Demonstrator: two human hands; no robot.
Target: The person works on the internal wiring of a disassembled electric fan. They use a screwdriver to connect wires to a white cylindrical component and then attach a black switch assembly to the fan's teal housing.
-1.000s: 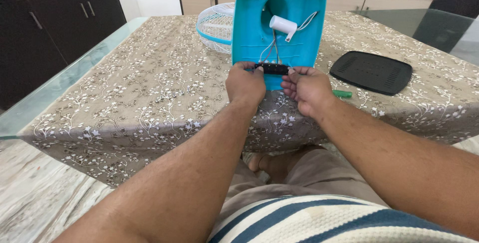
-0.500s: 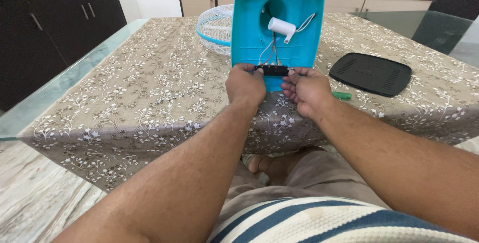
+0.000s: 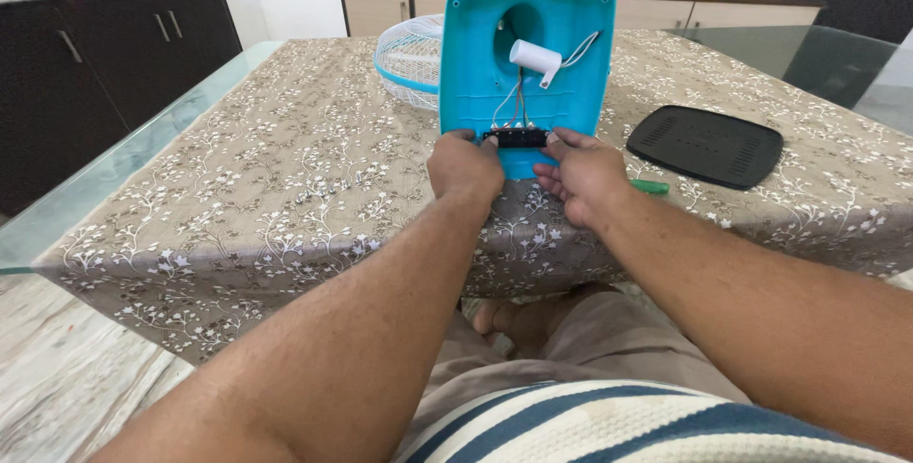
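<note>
A glass-topped table (image 3: pixel 114 173) under a brown floral cloth (image 3: pixel 285 159) spreads out ahead of both hands and carries everything else. Standing on its near edge, directly beyond the knuckles, is a turquoise plastic housing (image 3: pixel 556 21), tilted up so its open inner face looks back at the person. Behind it and off to the left of the left hand lies a white wire fan guard with a turquoise rim (image 3: pixel 409 59). To the right of the right hand, well apart from it, rests a flat black vented cover (image 3: pixel 706 145), and just beside that hand's far side a small green tool (image 3: pixel 650 186) lies on the cloth.

Inside the housing, above the fingers, sits a white cylinder (image 3: pixel 534 57) with thin wires (image 3: pixel 514 102) running down to a small black switch block (image 3: pixel 516 138).

The left hand (image 3: pixel 464 166) grips the housing's lower left edge, fingertips touching the block's end. The right hand (image 3: pixel 582 173) pinches the block's right end between thumb and fingers.

The housing is propped only by these hands, so it looks likely to tip flat or slide off the edge if either grip eases. Tugging the block too far from the shell could strain or snap the thin wires, and the green tool seems close enough to the right wrist to be nudged over the edge
</note>
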